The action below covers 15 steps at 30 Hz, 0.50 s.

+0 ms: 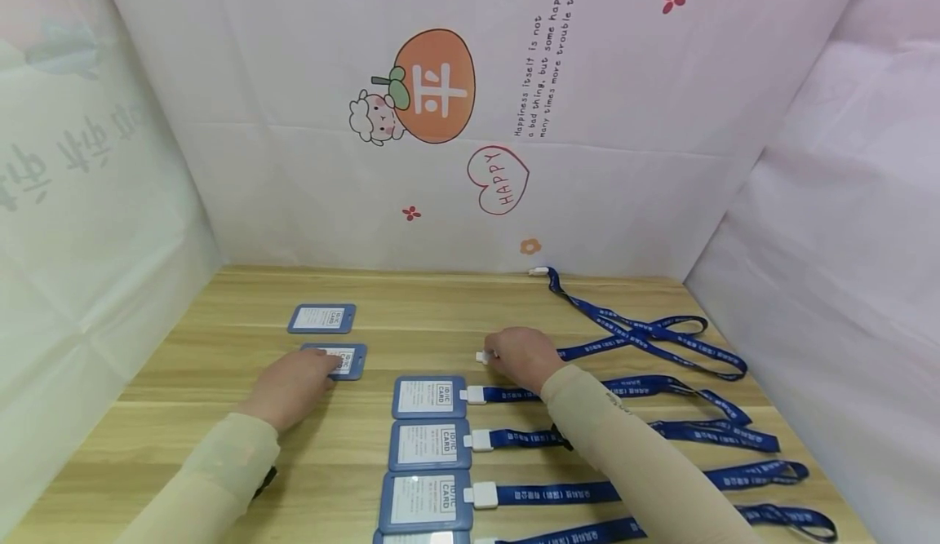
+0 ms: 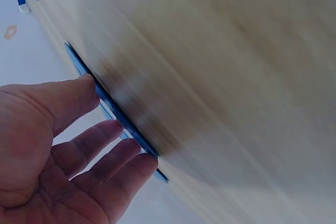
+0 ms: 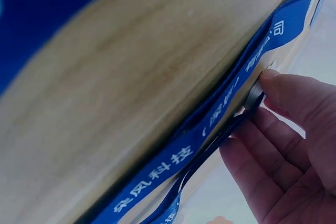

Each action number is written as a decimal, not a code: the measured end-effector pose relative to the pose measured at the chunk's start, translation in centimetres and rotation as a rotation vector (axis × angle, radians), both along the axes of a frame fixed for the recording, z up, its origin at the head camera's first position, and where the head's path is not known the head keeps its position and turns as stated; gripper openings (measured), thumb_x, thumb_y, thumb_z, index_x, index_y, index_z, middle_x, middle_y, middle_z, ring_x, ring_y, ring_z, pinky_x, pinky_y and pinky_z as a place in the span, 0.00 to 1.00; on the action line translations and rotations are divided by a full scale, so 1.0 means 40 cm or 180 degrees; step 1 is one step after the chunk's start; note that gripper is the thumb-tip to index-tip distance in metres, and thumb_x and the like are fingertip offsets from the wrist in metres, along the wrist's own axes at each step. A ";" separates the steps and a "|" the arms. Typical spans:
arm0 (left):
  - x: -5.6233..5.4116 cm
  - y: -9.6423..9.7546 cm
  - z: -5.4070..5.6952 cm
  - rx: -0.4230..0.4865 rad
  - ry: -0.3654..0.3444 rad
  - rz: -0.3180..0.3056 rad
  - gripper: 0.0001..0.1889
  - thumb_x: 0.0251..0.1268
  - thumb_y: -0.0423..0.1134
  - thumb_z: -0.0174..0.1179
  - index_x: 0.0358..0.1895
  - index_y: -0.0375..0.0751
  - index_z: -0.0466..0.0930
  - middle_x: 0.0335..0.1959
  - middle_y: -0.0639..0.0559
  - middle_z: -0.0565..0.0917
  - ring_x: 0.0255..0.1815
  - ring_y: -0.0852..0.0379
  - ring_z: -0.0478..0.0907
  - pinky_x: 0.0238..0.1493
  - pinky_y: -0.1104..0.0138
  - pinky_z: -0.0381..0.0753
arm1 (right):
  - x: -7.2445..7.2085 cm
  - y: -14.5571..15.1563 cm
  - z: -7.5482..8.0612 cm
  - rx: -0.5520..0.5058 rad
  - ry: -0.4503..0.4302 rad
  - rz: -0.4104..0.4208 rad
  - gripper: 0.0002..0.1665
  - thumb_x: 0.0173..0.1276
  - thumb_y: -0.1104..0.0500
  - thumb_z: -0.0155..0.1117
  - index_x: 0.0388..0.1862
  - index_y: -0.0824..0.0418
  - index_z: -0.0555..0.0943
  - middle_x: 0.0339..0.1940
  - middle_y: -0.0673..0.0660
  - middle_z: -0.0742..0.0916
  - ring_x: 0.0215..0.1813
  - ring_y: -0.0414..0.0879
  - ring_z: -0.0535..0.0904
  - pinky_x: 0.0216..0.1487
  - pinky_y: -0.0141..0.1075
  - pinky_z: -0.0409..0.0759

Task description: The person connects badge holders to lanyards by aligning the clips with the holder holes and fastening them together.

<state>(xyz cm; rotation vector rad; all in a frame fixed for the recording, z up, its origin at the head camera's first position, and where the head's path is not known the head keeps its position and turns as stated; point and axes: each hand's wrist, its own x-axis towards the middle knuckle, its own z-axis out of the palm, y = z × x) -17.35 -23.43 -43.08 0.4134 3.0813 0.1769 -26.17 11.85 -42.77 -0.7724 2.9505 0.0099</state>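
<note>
A blue card holder [image 1: 354,362] with a white insert lies flat on the table, its left part covered by my left hand [image 1: 290,385]. In the left wrist view, the thumb [image 2: 84,90] and fingers meet the edge of this holder [image 2: 123,116]. My right hand [image 1: 525,356] pinches a blue lanyard [image 1: 587,351] by its white clip [image 1: 481,357], whose tip shows beyond the fingers. The right wrist view shows thumb and fingers around that clip [image 3: 254,95]. Another card holder [image 1: 321,318] lies just behind the one at my left hand.
Several card holders joined to lanyards, such as this holder [image 1: 429,444], are lined up in front. A loose lanyard [image 1: 609,316] with a white clip [image 1: 539,271] lies at the back right. White printed sheets [image 1: 308,161] wall the table's back and sides.
</note>
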 end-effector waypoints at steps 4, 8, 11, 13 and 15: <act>0.000 0.014 0.005 -0.0013 0.0002 0.0004 0.17 0.69 0.36 0.68 0.59 0.39 0.85 0.57 0.37 0.87 0.60 0.35 0.83 0.62 0.43 0.82 | 0.000 0.000 0.000 0.0028 0.0008 -0.0002 0.08 0.73 0.54 0.71 0.49 0.50 0.89 0.43 0.49 0.92 0.39 0.39 0.84 0.51 0.39 0.88; -0.001 0.024 0.006 -0.0053 0.0011 0.0005 0.17 0.68 0.36 0.70 0.58 0.39 0.86 0.55 0.38 0.88 0.58 0.37 0.84 0.60 0.45 0.84 | 0.000 0.000 -0.001 0.0039 0.0016 0.0006 0.09 0.73 0.54 0.71 0.50 0.51 0.89 0.43 0.49 0.92 0.39 0.39 0.84 0.51 0.39 0.88; -0.003 0.029 0.005 -0.0101 0.0026 0.0001 0.17 0.67 0.36 0.70 0.57 0.39 0.86 0.53 0.39 0.88 0.56 0.38 0.85 0.58 0.46 0.85 | 0.001 0.000 -0.002 0.0038 0.0028 0.0020 0.09 0.73 0.53 0.71 0.50 0.51 0.89 0.43 0.49 0.92 0.39 0.39 0.84 0.51 0.39 0.88; -0.004 0.031 0.005 -0.0119 0.0027 0.0017 0.17 0.67 0.36 0.70 0.58 0.39 0.86 0.54 0.39 0.88 0.56 0.38 0.85 0.58 0.46 0.85 | 0.002 0.000 -0.001 0.0037 0.0038 0.0029 0.09 0.73 0.53 0.71 0.50 0.51 0.89 0.43 0.49 0.92 0.39 0.39 0.84 0.51 0.39 0.88; -0.005 0.032 0.004 -0.0140 0.0029 0.0033 0.17 0.68 0.36 0.70 0.58 0.39 0.86 0.55 0.38 0.88 0.56 0.38 0.85 0.59 0.46 0.85 | 0.003 0.000 0.000 0.0046 0.0047 0.0037 0.09 0.74 0.53 0.71 0.50 0.51 0.89 0.43 0.49 0.92 0.38 0.39 0.84 0.50 0.39 0.88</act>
